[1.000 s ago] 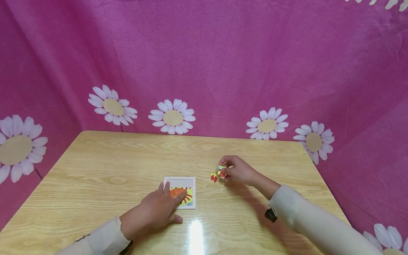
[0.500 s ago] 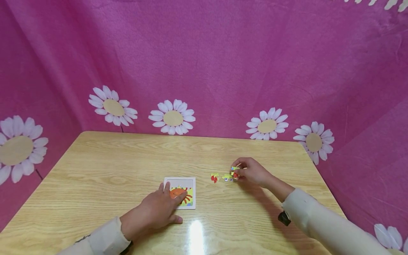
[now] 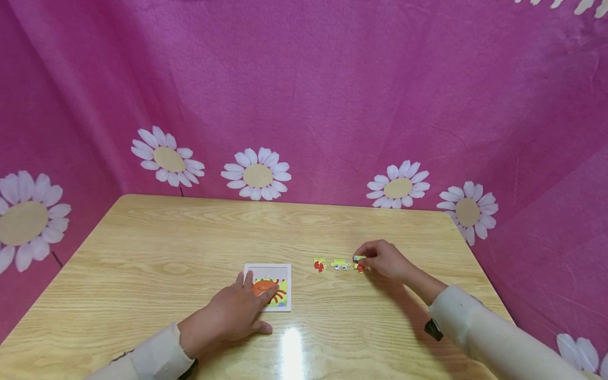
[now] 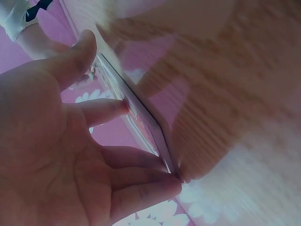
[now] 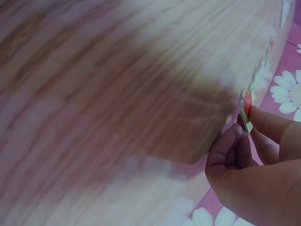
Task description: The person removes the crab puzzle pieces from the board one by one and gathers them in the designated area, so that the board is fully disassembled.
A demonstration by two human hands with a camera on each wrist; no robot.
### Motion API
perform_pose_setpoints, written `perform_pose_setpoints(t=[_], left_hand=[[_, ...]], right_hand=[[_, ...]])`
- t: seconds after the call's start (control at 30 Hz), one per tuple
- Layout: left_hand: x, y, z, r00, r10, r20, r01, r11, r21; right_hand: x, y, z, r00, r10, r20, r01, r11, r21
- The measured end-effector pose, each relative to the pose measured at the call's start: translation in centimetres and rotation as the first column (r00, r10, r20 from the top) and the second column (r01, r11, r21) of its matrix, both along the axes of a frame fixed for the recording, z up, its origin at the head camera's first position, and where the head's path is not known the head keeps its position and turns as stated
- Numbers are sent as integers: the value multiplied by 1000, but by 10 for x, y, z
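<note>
My left hand [image 3: 233, 311] rests with straight fingers on a white-framed jigsaw puzzle [image 3: 288, 287]. Its lower part shows an orange crab picture [image 3: 263, 287]; a grey backing [image 3: 271, 273] is bare along the top. Off to the right, my right hand [image 3: 386, 259] pinches a yellow and red jigsaw piece [image 3: 359, 259] between thumb and fingers, low over the table. In the right wrist view that jigsaw piece [image 5: 247, 106] is tilted at the fingertips. Left of it lie a yellow piece with two eyes [image 3: 340, 264] and a yellow and red piece [image 3: 320, 265], in a row.
The wood-grain table [image 3: 190, 237] spreads around both hands. A pink cloth [image 3: 309, 105] with white daisies hangs behind it and along its sides. A bright light reflection [image 3: 292, 351] lies on the tabletop near the front.
My right hand has moved right and slightly down with the pinched jigsaw piece. The piece with eyes has come into view on the table, left of the hand. My left hand stays in place.
</note>
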State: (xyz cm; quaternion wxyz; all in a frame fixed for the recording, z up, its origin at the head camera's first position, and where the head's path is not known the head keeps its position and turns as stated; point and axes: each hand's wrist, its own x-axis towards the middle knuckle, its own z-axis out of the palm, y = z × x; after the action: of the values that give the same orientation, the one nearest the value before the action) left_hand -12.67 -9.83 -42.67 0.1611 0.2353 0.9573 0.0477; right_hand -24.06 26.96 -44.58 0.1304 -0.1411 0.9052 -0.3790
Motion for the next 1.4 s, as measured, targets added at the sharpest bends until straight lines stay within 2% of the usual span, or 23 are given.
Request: perform_pose_setpoints(t=[0.17, 0.47, 0.87, 1.03, 1.27, 1.4], left_hand=[[1, 1, 0, 1000, 6, 6, -6, 1000, 8], [3, 0, -3, 999, 24, 31, -24, 1000, 0], [4, 0, -5, 997, 49, 53, -51, 998, 36], [4, -2, -4, 998, 48, 45, -51, 996, 69], [6, -9, -2, 995, 61, 76, -69, 992, 108], [9, -18, -4, 997, 60, 54, -65, 992, 111]], right_hand=[[0, 1, -4, 999, 23, -30, -23, 1000, -9], [1, 2, -6, 997, 9, -80, -10, 1000, -12], [3, 3, -10, 991, -19, -136, 26, 998, 52], [3, 3, -10, 990, -20, -137, 27, 999, 42], [4, 2, -11, 992, -43, -118, 47, 998, 30], [4, 3, -11, 993, -50, -109, 51, 999, 8]])
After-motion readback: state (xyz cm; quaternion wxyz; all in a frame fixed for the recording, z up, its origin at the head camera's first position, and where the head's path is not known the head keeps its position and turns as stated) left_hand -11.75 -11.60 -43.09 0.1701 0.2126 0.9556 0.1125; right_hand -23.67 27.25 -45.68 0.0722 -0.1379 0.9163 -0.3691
